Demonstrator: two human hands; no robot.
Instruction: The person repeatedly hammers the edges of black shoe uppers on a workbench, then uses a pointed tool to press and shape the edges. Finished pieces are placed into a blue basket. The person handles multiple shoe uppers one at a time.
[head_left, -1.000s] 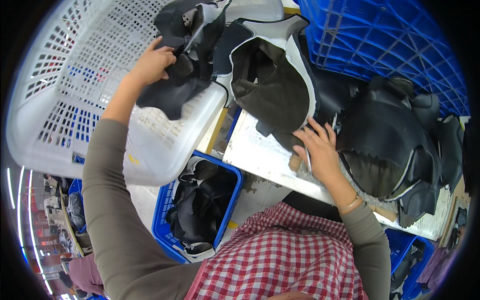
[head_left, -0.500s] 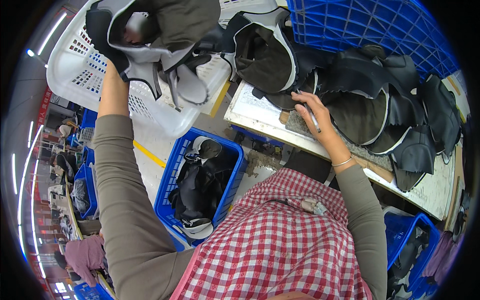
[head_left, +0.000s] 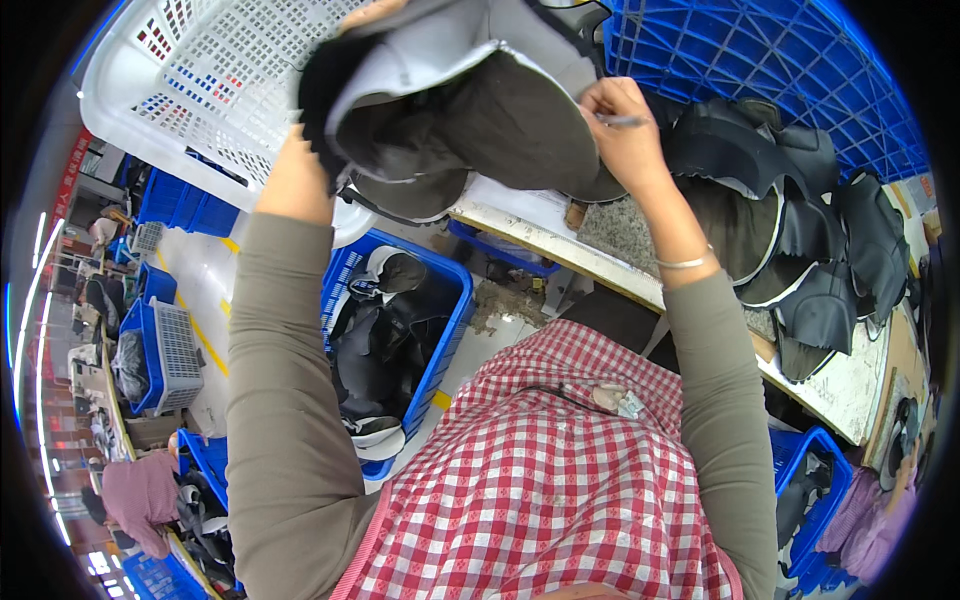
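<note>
A black and grey shoe upper [head_left: 500, 125] with dark brown lining is raised in front of me, above the near edge of the worktable. My left hand [head_left: 299, 165] is closed on its left side, mostly hidden by it. Some fingers show at the top edge. Pinched in my right hand [head_left: 622, 115] is a slim pen [head_left: 622, 121]. That hand is at the upper's right edge; whether the pen tip touches it I cannot make out. Another upper partly shows beneath the raised one.
A white perforated basket [head_left: 215, 75] stands at upper left. Several black shoe uppers [head_left: 740, 150] lie piled on the worktable [head_left: 840, 385], before a blue crate [head_left: 740, 50]. Below are a blue basket [head_left: 455, 320] of shoe parts and another blue basket [head_left: 800, 480] at lower right.
My left hand has brought the upper rightward from over the white basket to above the table edge. My right hand has risen with the pen from the table to the upper's edge.
</note>
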